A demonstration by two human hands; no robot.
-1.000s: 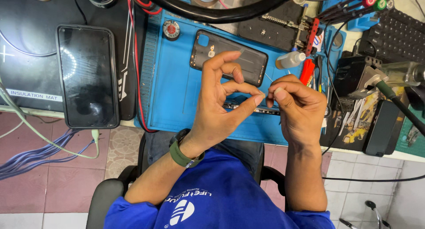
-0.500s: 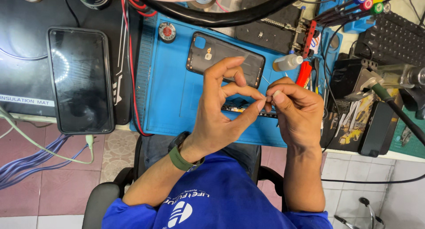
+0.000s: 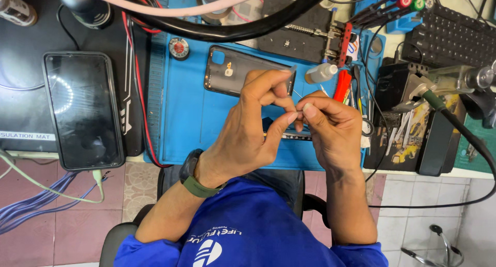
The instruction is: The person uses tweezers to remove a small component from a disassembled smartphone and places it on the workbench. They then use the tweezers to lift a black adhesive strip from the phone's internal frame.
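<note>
Above the blue work mat (image 3: 206, 117), both hands meet fingertip to fingertip. Left hand (image 3: 253, 130) and right hand (image 3: 330, 130) pinch narrowly on something too small to identify. Judged step: fine handling of a tiny part over the dark phone frame (image 3: 287, 135), which lies directly beneath them, mostly hidden. Next move likely calls for steady, precise placement. Phone back cover (image 3: 227, 71) lies just beyond the hands.

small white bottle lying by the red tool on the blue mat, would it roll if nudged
Probably. The small white plastic bottle lies on its side on the flat blue work mat, and its round body looks free to roll. It seems light for its size, so a slight push might shift it toward the red-handled tool.
</note>
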